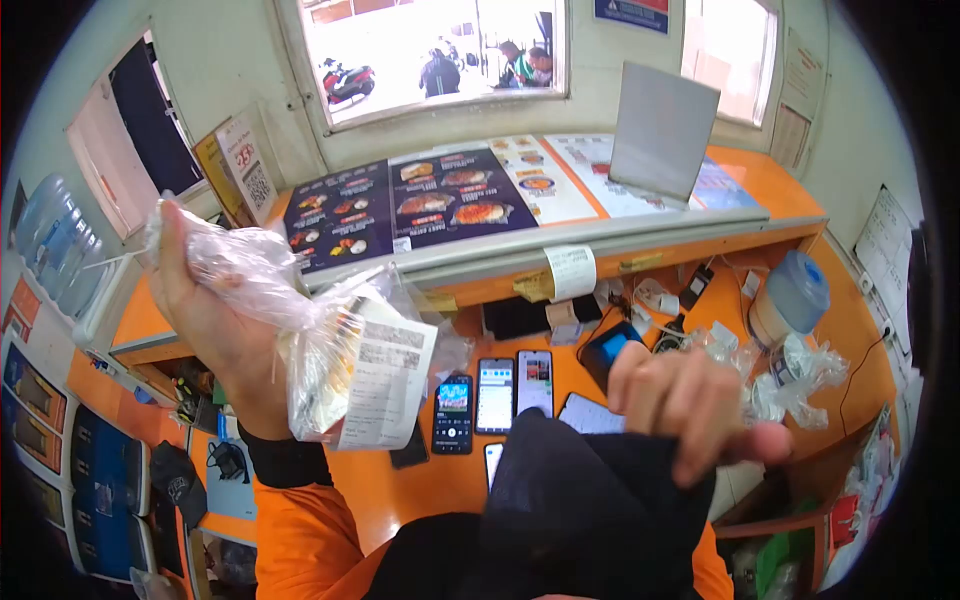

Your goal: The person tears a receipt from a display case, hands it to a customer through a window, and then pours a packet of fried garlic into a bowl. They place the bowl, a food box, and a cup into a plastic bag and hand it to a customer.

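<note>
My left hand [205,310] is raised at the left and grips the bunched top of a clear plastic bag [300,330]. A white printed receipt [385,385] hangs from the bag's front. My right hand [680,400] is closed on the edge of a black cloth or bag [580,510] held low in front of me. Both arms wear orange sleeves; the left has a black cuff.
On the orange counter [420,490] lie three phones side by side [495,395], with more devices beside them. A menu board [420,205] slopes above. At the right stand a lidded tub [795,295] and wrapped cups [790,375]. People and motorbikes show through the window [430,55].
</note>
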Motion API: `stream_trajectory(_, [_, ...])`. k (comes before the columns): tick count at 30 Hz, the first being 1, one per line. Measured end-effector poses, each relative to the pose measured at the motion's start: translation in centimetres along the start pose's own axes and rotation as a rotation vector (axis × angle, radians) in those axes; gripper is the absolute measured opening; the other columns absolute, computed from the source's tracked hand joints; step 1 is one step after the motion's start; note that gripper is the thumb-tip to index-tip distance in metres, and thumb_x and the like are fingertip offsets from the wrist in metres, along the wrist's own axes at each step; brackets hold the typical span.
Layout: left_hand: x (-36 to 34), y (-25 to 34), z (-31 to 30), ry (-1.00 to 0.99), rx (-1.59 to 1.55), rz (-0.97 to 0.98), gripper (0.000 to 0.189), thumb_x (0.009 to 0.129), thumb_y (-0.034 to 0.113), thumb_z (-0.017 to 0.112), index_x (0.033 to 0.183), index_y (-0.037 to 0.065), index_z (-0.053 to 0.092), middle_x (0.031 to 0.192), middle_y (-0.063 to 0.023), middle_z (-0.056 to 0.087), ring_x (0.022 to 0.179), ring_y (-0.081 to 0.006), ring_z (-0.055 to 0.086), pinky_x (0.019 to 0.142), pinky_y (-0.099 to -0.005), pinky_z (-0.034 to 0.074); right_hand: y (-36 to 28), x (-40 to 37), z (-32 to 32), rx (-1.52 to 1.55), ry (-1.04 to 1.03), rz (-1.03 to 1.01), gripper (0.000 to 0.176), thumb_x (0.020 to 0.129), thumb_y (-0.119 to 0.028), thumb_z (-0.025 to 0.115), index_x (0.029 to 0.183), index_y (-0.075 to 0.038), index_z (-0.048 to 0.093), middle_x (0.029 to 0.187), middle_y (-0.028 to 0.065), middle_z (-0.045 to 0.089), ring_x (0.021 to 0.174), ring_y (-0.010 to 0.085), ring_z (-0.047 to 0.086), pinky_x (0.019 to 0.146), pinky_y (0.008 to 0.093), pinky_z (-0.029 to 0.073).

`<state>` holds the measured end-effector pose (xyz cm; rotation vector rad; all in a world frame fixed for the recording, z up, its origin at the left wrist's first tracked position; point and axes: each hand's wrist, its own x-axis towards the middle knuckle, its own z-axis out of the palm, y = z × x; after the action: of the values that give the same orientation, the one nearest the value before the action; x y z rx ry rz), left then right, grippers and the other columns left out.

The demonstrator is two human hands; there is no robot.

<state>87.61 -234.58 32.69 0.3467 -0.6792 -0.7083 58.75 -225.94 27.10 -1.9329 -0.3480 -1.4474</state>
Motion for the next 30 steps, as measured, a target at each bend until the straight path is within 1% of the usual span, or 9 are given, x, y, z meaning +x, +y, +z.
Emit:
stream_trajectory(2, [0.4,-0.2,-0.5,-0.071,0.044,0.068,0.022,0.085,0.020,0.066,0.099,0.008,0.053,0.084,-0.0012,0.052,0.069,-0.0093,0.056,0.056,-0.0234,0.049,0.9,-1.2,-0.7,-0.096,0.219,0.151,0.054,0.088,-0.054,0.054,0.069,-0.003,0.061,0.063,0.0036,0.060,0.054,0.0178,0.056,0.051,0.0306,0.040])
stream_trajectory(5, [-0.6,0.0,0.3,-0.089,0.104,0.158,0.018,0.087,0.017,0.064,0.098,0.008,0.054,0.081,-0.0005,0.053,0.066,-0.0087,0.056,0.055,-0.0196,0.048,0.6,1.3,-0.8,-0.465,0.245,0.549,0.032,0.082,-0.031,0.070,0.092,-0.002,0.062,0.070,0.0040,0.062,0.054,0.0105,0.056,0.051,0.0235,0.039])
stream_trajectory(9, [-4.1,-0.6,1.0,-0.347,0.200,0.072,0.021,0.088,0.010,0.061,0.106,0.002,0.054,0.102,-0.0086,0.060,0.082,-0.0119,0.061,0.056,-0.0213,0.050,4.3,4.9,0.6,-0.716,0.050,0.725,0.056,0.074,-0.026,0.077,0.118,-0.001,0.052,0.076,0.0059,0.063,0.060,0.0099,0.058,0.057,0.0224,0.042])
stream_trajectory(13, [-5.0,-1.8,1.7,-0.561,0.474,0.188,0.038,0.075,0.021,0.074,0.095,-0.004,0.054,0.084,-0.0172,0.058,0.071,-0.0240,0.057,0.069,-0.0394,0.047,8.5,6.6,2.6,-0.824,-0.071,0.837,0.067,0.071,-0.026,0.079,0.123,0.001,0.047,0.068,0.0028,0.055,0.069,0.0138,0.059,0.067,0.0254,0.045])
stream_trajectory(18, [-5.7,-2.8,0.3,-0.596,0.457,0.462,0.031,0.070,0.018,0.070,0.089,-0.001,0.055,0.063,-0.0192,0.054,0.059,-0.0332,0.056,0.055,-0.0412,0.044,8.5,0.7,-2.3,-1.058,-0.018,0.733,0.044,0.085,-0.020,0.064,0.118,0.004,0.049,0.115,0.0140,0.052,0.103,0.0207,0.052,0.085,0.0336,0.043])
stream_trajectory(20, [-6.6,-0.6,-1.7,-0.816,0.603,0.339,0.036,0.069,0.019,0.070,0.096,0.001,0.056,0.074,-0.0170,0.057,0.072,-0.0347,0.060,0.061,-0.0415,0.045,8.4,0.0,-4.8,-1.111,-0.052,0.752,0.043,0.085,-0.020,0.064,0.118,0.004,0.049,0.114,0.0133,0.052,0.102,0.0199,0.051,0.084,0.0329,0.043])
stream_trajectory(23, [-8.2,2.2,-6.2,-0.654,0.660,0.664,0.036,0.075,0.018,0.068,0.105,0.003,0.055,0.090,-0.0139,0.059,0.088,-0.0294,0.060,0.072,-0.0378,0.047,9.8,0.1,-6.3,-1.154,-0.056,0.759,0.042,0.085,-0.021,0.064,0.116,0.004,0.051,0.111,0.0122,0.053,0.100,0.0187,0.051,0.083,0.0318,0.043])
stream_trajectory(26, [-9.8,3.0,-13.5,-0.515,0.505,0.173,0.032,0.084,0.017,0.064,0.110,0.003,0.053,0.102,-0.0103,0.057,0.099,-0.0219,0.057,0.083,-0.0347,0.046,11.6,1.0,-6.5,-1.169,-0.036,0.737,0.041,0.086,-0.022,0.064,0.115,0.004,0.052,0.109,0.0111,0.054,0.097,0.0175,0.051,0.081,0.0307,0.042])
stream_trajectory(30, [-15.0,0.6,-25.8,0.048,0.818,-0.104,0.025,0.090,0.019,0.060,0.109,0.003,0.052,0.101,-0.0079,0.059,0.098,-0.0168,0.057,0.086,-0.0330,0.046,14.6,2.7,-5.9,-1.143,-0.019,0.693,0.039,0.086,-0.023,0.063,0.114,0.004,0.054,0.106,0.0097,0.055,0.095,0.0159,0.051,0.079,0.0292,0.042])
